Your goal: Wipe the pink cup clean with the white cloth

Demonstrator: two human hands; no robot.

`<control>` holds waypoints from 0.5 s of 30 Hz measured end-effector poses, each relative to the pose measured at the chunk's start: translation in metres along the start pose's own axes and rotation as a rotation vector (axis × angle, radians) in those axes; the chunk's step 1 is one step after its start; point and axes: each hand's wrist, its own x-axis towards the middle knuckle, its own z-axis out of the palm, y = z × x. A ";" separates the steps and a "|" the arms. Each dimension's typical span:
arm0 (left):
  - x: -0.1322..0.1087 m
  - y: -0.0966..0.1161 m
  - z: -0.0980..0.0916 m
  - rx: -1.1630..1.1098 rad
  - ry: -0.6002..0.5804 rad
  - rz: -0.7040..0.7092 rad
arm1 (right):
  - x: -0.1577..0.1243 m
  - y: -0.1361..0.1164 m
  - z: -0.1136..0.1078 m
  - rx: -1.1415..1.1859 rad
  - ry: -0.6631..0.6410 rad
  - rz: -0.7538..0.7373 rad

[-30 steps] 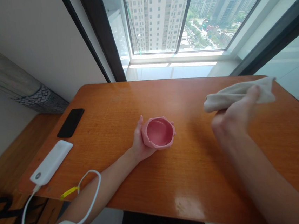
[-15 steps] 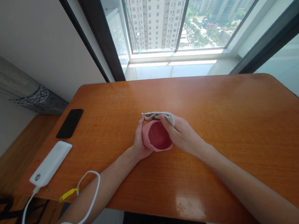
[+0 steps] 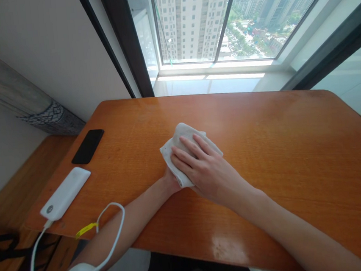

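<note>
A pale grey-white cloth (image 3: 184,131) is spread over the middle of the table, covering what lies under it. My right hand (image 3: 206,169) presses on the cloth from above, its fingers stretched across it. Beneath the cloth's lower left side is my left hand (image 3: 171,181), only its wrist and heel showing. The pink cup that my left hand held in the earlier view is now hidden behind the cloth and my hands.
On the table's left side lie a black phone (image 3: 88,146) and a white power bank (image 3: 65,193). A white cable (image 3: 123,217) with a yellow tag (image 3: 86,229) runs from the power bank over my left forearm. A window (image 3: 201,22) stands beyond the wooden table (image 3: 281,151).
The folded cloth, pinched beside the cup before, now covers the cup. My right hand has turned palm down on it, and the cup's opening is out of sight.
</note>
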 end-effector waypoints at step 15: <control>-0.032 -0.009 0.009 0.207 0.222 -0.077 | -0.010 0.020 0.026 -0.121 0.081 -0.374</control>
